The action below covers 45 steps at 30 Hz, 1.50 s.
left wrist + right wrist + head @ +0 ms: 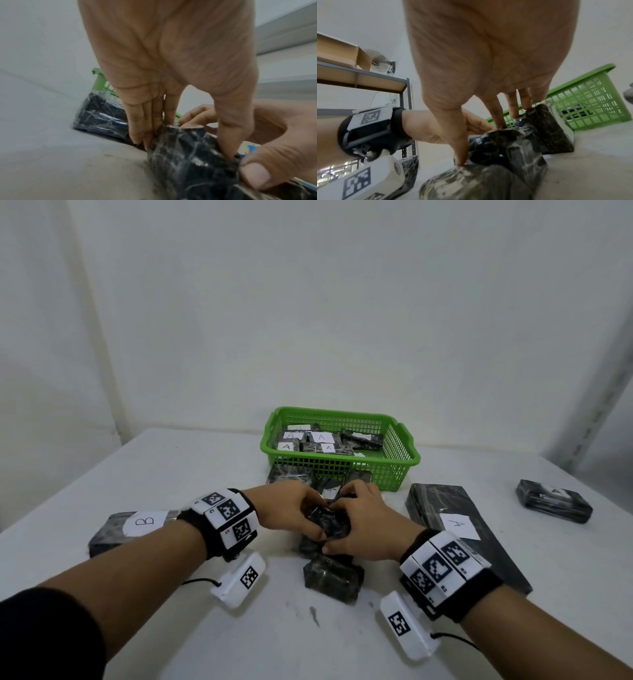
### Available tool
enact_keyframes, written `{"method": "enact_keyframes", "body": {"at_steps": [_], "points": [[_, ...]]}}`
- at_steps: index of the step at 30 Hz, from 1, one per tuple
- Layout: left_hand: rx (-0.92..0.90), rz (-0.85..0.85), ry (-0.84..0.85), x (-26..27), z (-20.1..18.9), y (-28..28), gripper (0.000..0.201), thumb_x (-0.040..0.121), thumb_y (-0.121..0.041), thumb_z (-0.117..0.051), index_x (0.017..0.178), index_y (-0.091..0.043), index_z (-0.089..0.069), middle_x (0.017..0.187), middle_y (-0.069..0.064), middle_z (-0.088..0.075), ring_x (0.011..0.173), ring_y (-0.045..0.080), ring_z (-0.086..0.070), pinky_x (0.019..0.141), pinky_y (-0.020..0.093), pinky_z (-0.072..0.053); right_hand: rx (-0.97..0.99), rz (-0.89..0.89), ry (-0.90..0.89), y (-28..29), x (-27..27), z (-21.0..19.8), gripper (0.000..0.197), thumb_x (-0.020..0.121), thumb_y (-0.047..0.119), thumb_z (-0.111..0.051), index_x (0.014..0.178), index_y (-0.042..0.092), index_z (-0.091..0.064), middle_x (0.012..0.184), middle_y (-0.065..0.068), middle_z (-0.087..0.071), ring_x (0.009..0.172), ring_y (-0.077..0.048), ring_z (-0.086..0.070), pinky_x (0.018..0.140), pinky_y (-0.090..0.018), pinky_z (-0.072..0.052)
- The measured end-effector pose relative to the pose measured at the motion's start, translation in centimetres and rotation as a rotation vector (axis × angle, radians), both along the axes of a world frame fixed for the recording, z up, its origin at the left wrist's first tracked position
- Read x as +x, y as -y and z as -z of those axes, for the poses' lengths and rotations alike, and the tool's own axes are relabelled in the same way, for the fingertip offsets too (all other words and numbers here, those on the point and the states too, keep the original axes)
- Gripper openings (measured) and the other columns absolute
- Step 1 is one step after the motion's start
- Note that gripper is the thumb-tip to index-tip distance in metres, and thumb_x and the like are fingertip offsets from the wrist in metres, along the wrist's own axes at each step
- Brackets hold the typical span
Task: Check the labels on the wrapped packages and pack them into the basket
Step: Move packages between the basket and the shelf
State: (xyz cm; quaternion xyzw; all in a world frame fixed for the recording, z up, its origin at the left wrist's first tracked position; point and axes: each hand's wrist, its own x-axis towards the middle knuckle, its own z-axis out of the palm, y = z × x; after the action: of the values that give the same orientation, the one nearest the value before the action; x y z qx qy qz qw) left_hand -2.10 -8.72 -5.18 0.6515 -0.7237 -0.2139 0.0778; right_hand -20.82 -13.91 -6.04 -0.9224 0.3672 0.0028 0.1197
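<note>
I had both hands on one small black wrapped package in the middle of the white table, just in front of the green basket. My left hand pinched its left edge, fingers behind and thumb at the front; my right hand pinched the right edge the same way. Its label was not visible, so I judged the step was to turn it over until the letter showed, rolling it slowly without tearing the film. Its long axis seemed to run left to right between my hands, though my fingers hid most of it. Several packages marked A already lay in the basket, and a larger package marked B lay to my left.
</note>
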Motion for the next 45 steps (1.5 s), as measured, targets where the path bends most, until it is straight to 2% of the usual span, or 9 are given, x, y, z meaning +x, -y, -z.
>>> {"method": "enact_keyframes", "body": {"at_steps": [5, 8, 13, 15, 19, 22, 28, 37, 45], "points": [[-0.139, -0.116, -0.338, 1.5, 0.6, 0.1, 0.053, 0.076, -0.041, -0.081, 0.125, -0.026, -0.068, 0.108, -0.005, -0.075, 0.099, 0.012, -0.071, 0.094, 0.032, -0.057, 0.052, 0.026, 0.229, 0.5, -0.3, -1.0, 0.068, 0.083, 0.05, -0.081, 0.141, 0.021, -0.058, 0.123, 0.0, -0.055, 0.121, -0.019, -0.049, 0.099, -0.029, -0.047], [-0.22, -0.191, -0.666, 1.9, 0.5, -0.1, 0.044, 0.079, -0.035, -0.077, 0.119, -0.02, -0.07, 0.109, 0.004, -0.075, 0.098, 0.017, -0.073, 0.082, 0.024, -0.059, 0.172, 0.082, 0.471, 0.8, -0.7, -1.7, 0.069, 0.08, 0.051, -0.085, 0.137, 0.023, -0.058, 0.121, 0.008, -0.066, 0.111, -0.012, -0.065, 0.091, -0.022, -0.051], [-0.177, -0.154, -1.125, 1.5, 1.4, -0.4, 0.041, 0.09, -0.027, -0.065, 0.127, -0.01, -0.066, 0.124, 0.012, -0.071, 0.116, 0.03, -0.068, 0.1, 0.042, -0.053, 0.334, 0.173, 0.793, 2.2, 0.2, -0.7, 0.084, 0.059, 0.067, -0.087, 0.127, 0.022, -0.066, 0.116, 0.008, -0.073, 0.106, -0.011, -0.071, 0.098, -0.036, -0.058], [-0.217, -0.167, -1.145, 1.7, 1.8, -0.3, 0.041, 0.089, -0.024, -0.069, 0.127, -0.011, -0.066, 0.125, 0.01, -0.071, 0.118, 0.028, -0.067, 0.104, 0.044, -0.051, 0.402, 0.197, 0.879, 2.7, 0.7, -0.2, 0.087, 0.055, 0.068, -0.085, 0.126, 0.021, -0.068, 0.115, 0.006, -0.075, 0.104, -0.011, -0.073, 0.098, -0.037, -0.059], [-0.26, -0.224, -1.181, 1.9, 2.3, 0.2, 0.043, 0.085, -0.026, -0.076, 0.122, -0.006, -0.069, 0.12, 0.012, -0.073, 0.115, 0.028, -0.068, 0.103, 0.042, -0.052, 0.63, 0.159, 0.934, 3.2, 1.5, 0.2, 0.05, 0.082, 0.036, -0.084, 0.126, 0.018, -0.07, 0.116, 0.001, -0.078, 0.108, -0.017, -0.074, 0.1, -0.036, -0.058], [-0.266, -0.269, -1.259, 2.0, 2.5, 0.9, 0.044, 0.086, -0.032, -0.075, 0.119, -0.003, -0.07, 0.121, 0.015, -0.072, 0.118, 0.03, -0.066, 0.099, 0.039, -0.053, 0.827, 0.128, 1.03, 3.8, 2.0, 0.4, 0.049, 0.076, 0.033, -0.081, 0.12, 0.014, -0.073, 0.119, -0.006, -0.078, 0.116, -0.025, -0.073, 0.103, -0.042, -0.057], [-0.228, -0.278, -1.3, 2.7, 2.0, 1.9, 0.045, 0.09, -0.028, -0.068, 0.125, 0.0, -0.065, 0.124, 0.019, -0.07, 0.12, 0.035, -0.064, 0.105, 0.045, -0.051, 0.765, 0.164, 1.101, 5.3, 3.1, 0.2, 0.026, 0.092, 0.015, -0.076, 0.115, 0.003, -0.074, 0.114, -0.014, -0.079, 0.109, -0.026, -0.075, 0.102, -0.044, -0.058], [-0.155, -0.257, -1.316, 1.9, 2.7, 1.8, 0.044, 0.089, -0.027, -0.07, 0.125, -0.002, -0.066, 0.123, 0.018, -0.07, 0.115, 0.034, -0.067, 0.1, 0.04, -0.054, 0.742, 0.17, 1.105, 5.9, 2.5, 0.6, 0.063, 0.066, 0.043, -0.091, 0.117, 0.008, -0.076, 0.11, -0.009, -0.08, 0.105, -0.029, -0.077, 0.101, -0.049, -0.058], [-0.164, -0.251, -1.352, 1.5, 2.8, 1.7, 0.047, 0.092, -0.032, -0.066, 0.127, -0.002, -0.065, 0.126, 0.015, -0.07, 0.12, 0.029, -0.065, 0.101, 0.036, -0.054, 0.848, 0.166, 1.15, 6.1, 1.3, 1.1, 0.046, 0.081, 0.013, -0.082, 0.121, -0.005, -0.069, 0.122, -0.02, -0.074, 0.11, -0.03, -0.074, 0.092, -0.037, -0.06]]}}
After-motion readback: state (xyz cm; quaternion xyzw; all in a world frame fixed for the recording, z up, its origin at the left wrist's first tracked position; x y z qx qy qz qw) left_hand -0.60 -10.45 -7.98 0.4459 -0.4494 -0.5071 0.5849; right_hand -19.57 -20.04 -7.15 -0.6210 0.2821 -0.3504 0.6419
